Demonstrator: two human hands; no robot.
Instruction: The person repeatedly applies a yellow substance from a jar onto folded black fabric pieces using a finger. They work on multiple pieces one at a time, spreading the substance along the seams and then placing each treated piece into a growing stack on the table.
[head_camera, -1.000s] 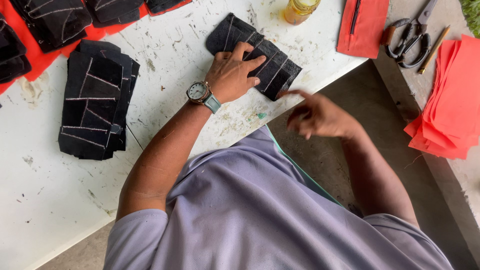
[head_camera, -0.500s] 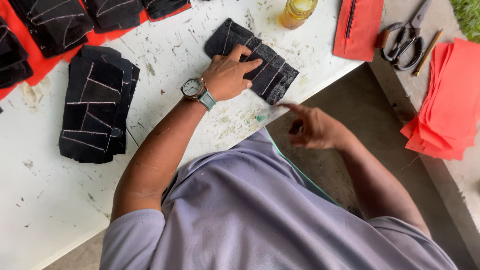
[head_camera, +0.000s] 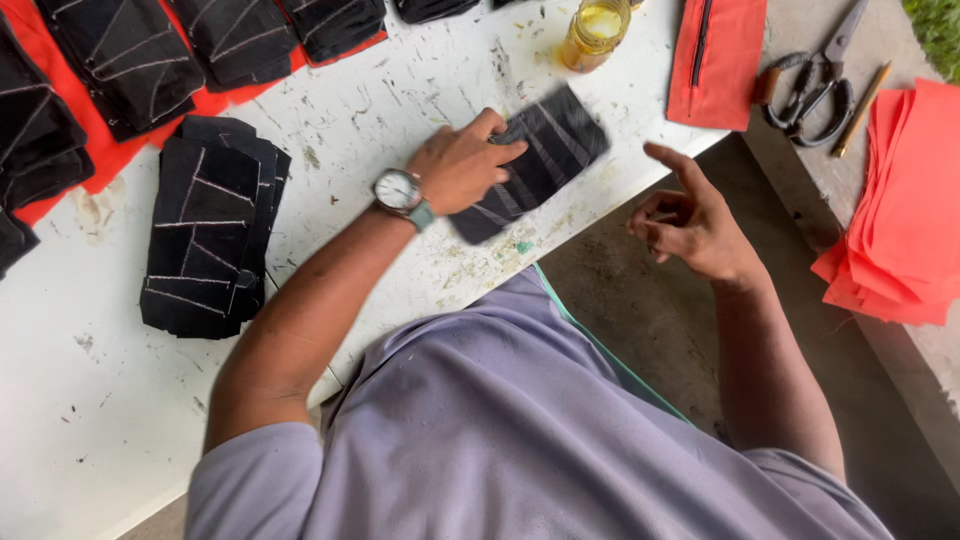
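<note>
from my feed i see the left hand (head_camera: 462, 162) lying flat on a black fabric piece (head_camera: 545, 158) marked with pale chalk lines, fingers spread over its near end and pressing it to the white table (head_camera: 400, 90); it pins the piece rather than gripping it. the piece sits tilted near the table's edge, just below a small jar of yellow liquid (head_camera: 594, 32). there is a watch (head_camera: 398, 190) on the left wrist. the right hand (head_camera: 690, 218) hangs off the table edge, holding nothing, index finger stretched out toward the black piece and the other fingers curled in loosely; it is apart from the fabric. to the left on the table i see a stack of black chalked pieces (head_camera: 210, 225), and more black pieces lie on red cloth (head_camera: 120, 150) along the far edge. on the right, a red zip pouch (head_camera: 716, 60) lies by the jar, with scissors (head_camera: 815, 85) and a pencil (head_camera: 860, 108) beyond it, and a pile of red fabric sheets (head_camera: 905, 220) on a second surface
</note>
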